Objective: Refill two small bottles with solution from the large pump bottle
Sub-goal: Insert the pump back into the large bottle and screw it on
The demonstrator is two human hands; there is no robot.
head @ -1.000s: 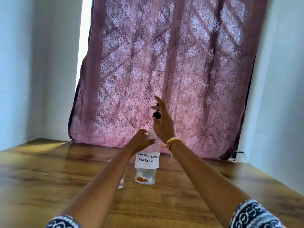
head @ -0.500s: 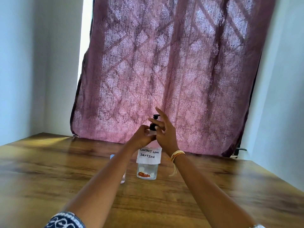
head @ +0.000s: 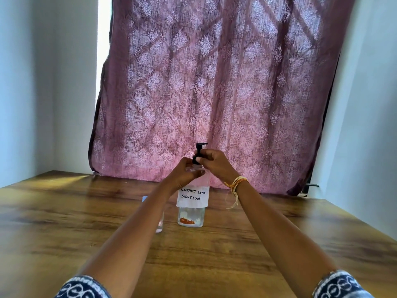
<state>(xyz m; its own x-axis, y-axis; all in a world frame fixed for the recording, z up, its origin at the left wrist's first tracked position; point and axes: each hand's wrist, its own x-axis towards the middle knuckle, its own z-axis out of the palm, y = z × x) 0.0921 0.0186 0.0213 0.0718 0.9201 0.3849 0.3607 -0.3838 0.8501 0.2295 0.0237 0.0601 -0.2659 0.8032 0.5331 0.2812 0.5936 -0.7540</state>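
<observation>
A clear large pump bottle [head: 191, 216] with a white label reading "CONTACT LENS SOLUTION" stands upright on the wooden table [head: 64, 222]. My left hand [head: 182, 176] grips its shoulder just under the neck. My right hand [head: 214, 163] pinches the collar of the black pump head [head: 200, 147], which sits on the bottle's neck. A small clear bottle [head: 160, 224] with a blue top stands left of the big one, mostly hidden behind my left forearm. A second small bottle is not visible.
A mauve patterned curtain [head: 214, 93] hangs right behind the table's far edge. Pale walls close in on the left and right. The table's right edge runs diagonally at the lower right.
My right hand came down with the black pump head and it now sits on the bottle's neck. My fingers went from spread to curled round the collar. The left hand kept its hold.
</observation>
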